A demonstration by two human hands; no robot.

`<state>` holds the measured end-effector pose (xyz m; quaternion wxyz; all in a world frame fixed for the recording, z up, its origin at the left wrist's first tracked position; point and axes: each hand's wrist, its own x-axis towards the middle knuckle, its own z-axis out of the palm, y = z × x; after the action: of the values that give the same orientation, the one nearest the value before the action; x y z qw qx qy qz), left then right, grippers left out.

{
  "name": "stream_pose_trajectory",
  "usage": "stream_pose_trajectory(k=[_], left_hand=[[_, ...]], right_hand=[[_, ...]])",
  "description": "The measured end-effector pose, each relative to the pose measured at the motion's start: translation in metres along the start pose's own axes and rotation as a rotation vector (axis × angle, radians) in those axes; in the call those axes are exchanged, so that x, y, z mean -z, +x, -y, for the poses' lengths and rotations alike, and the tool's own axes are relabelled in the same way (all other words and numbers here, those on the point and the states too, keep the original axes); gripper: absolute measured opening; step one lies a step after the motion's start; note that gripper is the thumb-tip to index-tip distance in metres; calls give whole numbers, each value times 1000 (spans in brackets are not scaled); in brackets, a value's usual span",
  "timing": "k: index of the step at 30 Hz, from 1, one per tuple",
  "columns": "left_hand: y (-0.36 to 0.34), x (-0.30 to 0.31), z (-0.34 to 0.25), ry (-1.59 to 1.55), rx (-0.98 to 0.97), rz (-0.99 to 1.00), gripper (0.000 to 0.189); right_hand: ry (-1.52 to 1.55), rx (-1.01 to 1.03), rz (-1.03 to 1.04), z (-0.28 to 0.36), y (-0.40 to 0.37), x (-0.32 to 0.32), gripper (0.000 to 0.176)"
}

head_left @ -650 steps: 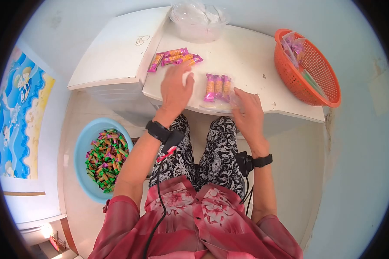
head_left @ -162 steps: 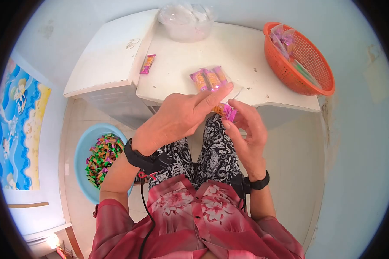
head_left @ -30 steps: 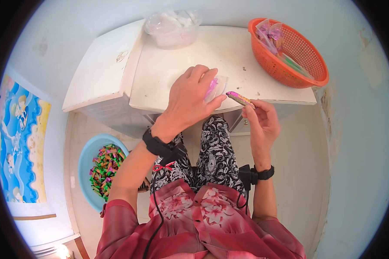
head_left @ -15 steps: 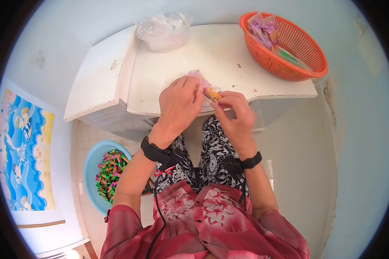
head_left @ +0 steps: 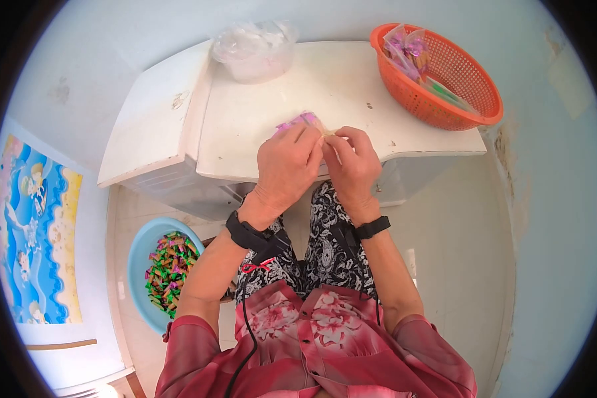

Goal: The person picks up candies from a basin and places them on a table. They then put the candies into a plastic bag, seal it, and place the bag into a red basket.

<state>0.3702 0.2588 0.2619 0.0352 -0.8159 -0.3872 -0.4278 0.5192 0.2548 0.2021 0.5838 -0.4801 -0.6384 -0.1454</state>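
Note:
Near the desk's front edge, a clear plastic bag (head_left: 306, 120) with purple-wrapped pieces in it lies against my fingers. My left hand (head_left: 288, 162) is closed on the bag, its fingers curled over the near side. Close beside it, my right hand (head_left: 353, 162) pinches the bag's edge between thumb and fingers. The fingertips of both hands nearly meet. Whether a loose candy is between them cannot be made out.
An orange basket (head_left: 438, 86) with filled bags stands at the desk's back right. A clear plastic tub (head_left: 255, 56) is at the back left of the white desk (head_left: 325, 73). On the floor at left, a blue basin (head_left: 139, 265) holds many wrapped candies.
The yellow-and-purple candy held by my right hand is no longer visible. My right hand has moved left and up to the bag, against my left hand.

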Motion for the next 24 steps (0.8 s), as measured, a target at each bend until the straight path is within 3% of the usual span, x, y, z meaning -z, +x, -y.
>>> stream_pose_trajectory(k=[5,8,11,15,18,24], left_hand=[[-4,0,7,-6,-88,-1,2],[-6,0,8,-24,-92,15,4],[-6,4,9,-99,-34,3,9],[-9,23,11,-196,145,-76,23],[-25,18,32,-44,210,-82,36],[-29,9,45,-90,123,87,50]], right_hand=[[-141,-83,47,4,2,3,17],[-198,32,-31,11,19,9,17],[81,-86,28,-5,5,-8,19],[129,-191,134,-3,3,-1,22],[86,-213,116,0,2,3,23],[234,-434,112,8,6,-2,27]])
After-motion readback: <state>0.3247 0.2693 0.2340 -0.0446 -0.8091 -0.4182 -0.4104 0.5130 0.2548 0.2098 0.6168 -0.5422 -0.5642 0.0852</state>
